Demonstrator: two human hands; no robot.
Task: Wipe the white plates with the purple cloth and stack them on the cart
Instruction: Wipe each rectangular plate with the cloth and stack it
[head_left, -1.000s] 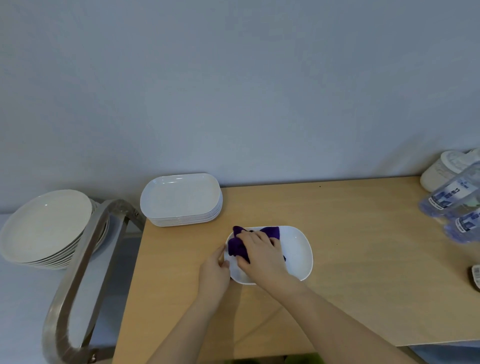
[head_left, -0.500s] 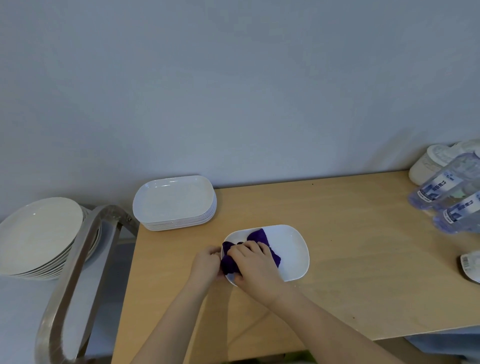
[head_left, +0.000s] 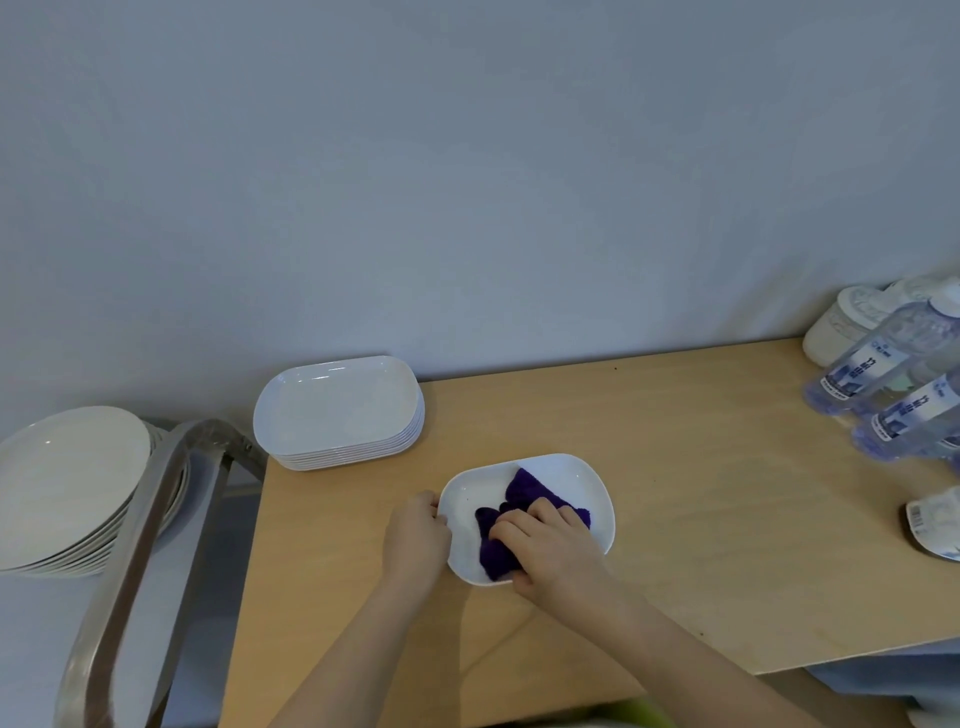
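A white rounded-rectangular plate (head_left: 582, 480) lies on the wooden table (head_left: 675, 519). The purple cloth (head_left: 524, 491) is bunched inside it. My right hand (head_left: 550, 551) grips the cloth and presses it onto the plate's near left part. My left hand (head_left: 415, 538) holds the plate's left rim with curled fingers. A stack of several matching white plates (head_left: 337, 410) stands at the table's back left corner. On the cart (head_left: 140, 545) to the left sits a stack of round white plates (head_left: 67, 483).
The cart's metal handle (head_left: 156, 499) arches between the round plates and the table edge. Water bottles (head_left: 878, 364) lean at the right edge, with a white lidded jar (head_left: 841, 332) behind them and a small packet (head_left: 935, 525) in front. A grey wall backs the table.
My right hand has dragged the cloth from the plate's left edge toward its near middle, uncovering the left part. The left hand stays on the rim. The view shifted slightly.
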